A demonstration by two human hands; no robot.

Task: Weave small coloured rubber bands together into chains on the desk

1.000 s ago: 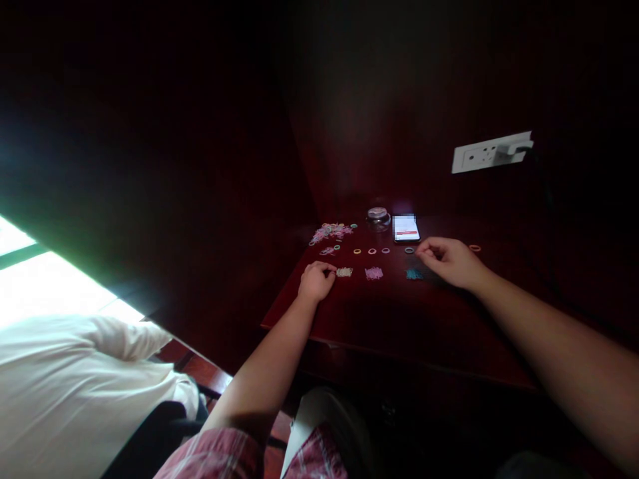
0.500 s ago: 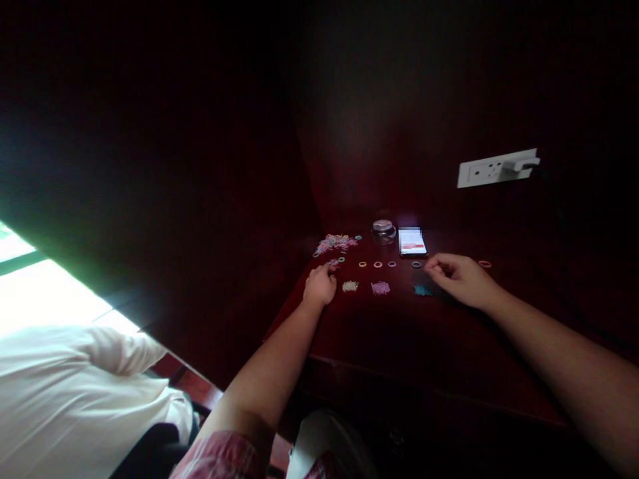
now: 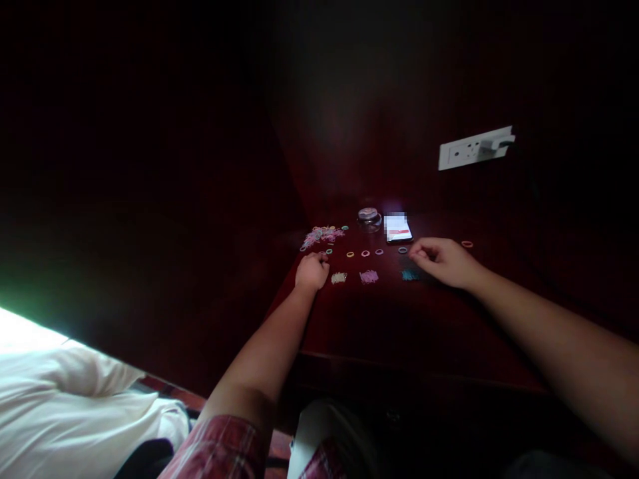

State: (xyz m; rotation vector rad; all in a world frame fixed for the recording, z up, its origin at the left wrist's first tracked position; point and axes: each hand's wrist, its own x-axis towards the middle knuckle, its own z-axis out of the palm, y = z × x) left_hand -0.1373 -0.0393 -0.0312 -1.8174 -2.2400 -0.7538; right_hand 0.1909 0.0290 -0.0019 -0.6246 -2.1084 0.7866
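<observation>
My left hand rests on the dark red table with its fingers curled down, over a few small bands that it mostly hides. Just beyond its fingertips lies a green ring-shaped band, and behind that a mixed pile of small coloured bands. To its right sit a cream heap and a pink-purple heap. My right hand holds thumb and fingers pinched together beside a grey-blue ring and a teal heap. Anything inside the pinch is too small to see.
A yellow ring, a pink ring and a purple ring lie in a row. Behind them stand a clear round container and a lit phone. An orange-red ring lies far right. A person in white is at left.
My view has shifted, so the table things appear further left and higher. The left fingers now cover the purple bands that showed at their tips before. My right hand keeps its pinch.
</observation>
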